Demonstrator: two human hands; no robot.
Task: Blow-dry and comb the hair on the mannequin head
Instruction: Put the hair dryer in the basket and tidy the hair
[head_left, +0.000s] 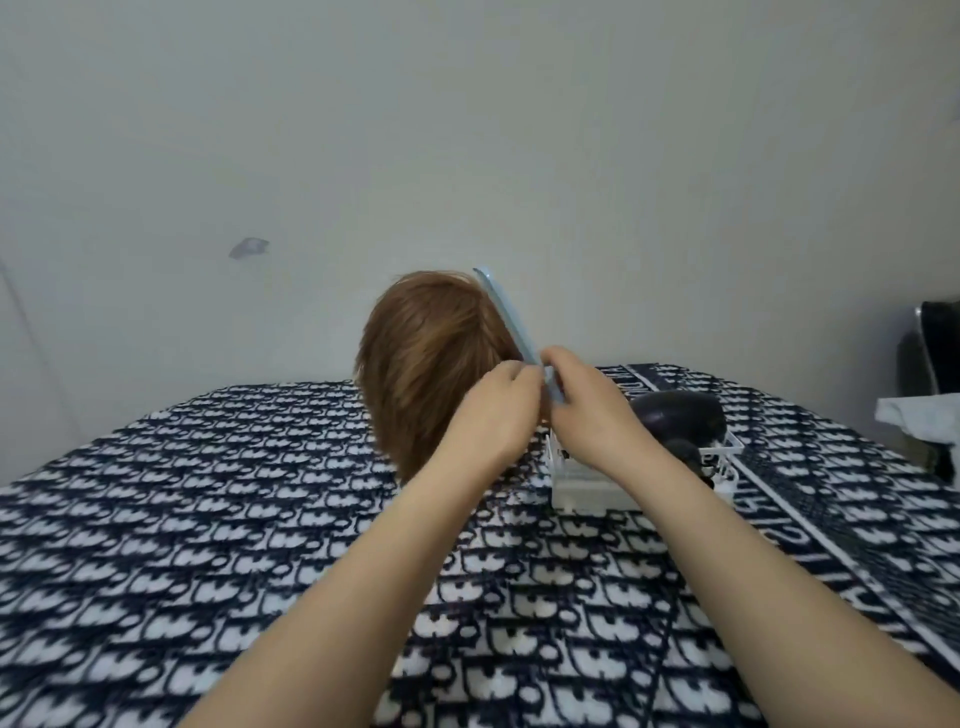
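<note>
The mannequin head (426, 358) stands on the patterned cloth, seen from behind, covered in short light-brown hair. A light blue comb (506, 317) rests slanted against the right side of the hair, its tip near the crown. My right hand (587, 410) is closed on the comb's lower end. My left hand (493, 410) sits right beside it at the hair's lower right, fingertips touching the comb near the same spot. A black hair dryer (675, 415) lies in a white basket (597, 488) to the right of the head, partly hidden by my right hand.
A dark blue and white patterned cloth (208, 519) covers the whole table. A plain pale wall (467, 130) rises just behind the head. A black chair (930, 353) and a white cloth (919, 415) are at the far right edge.
</note>
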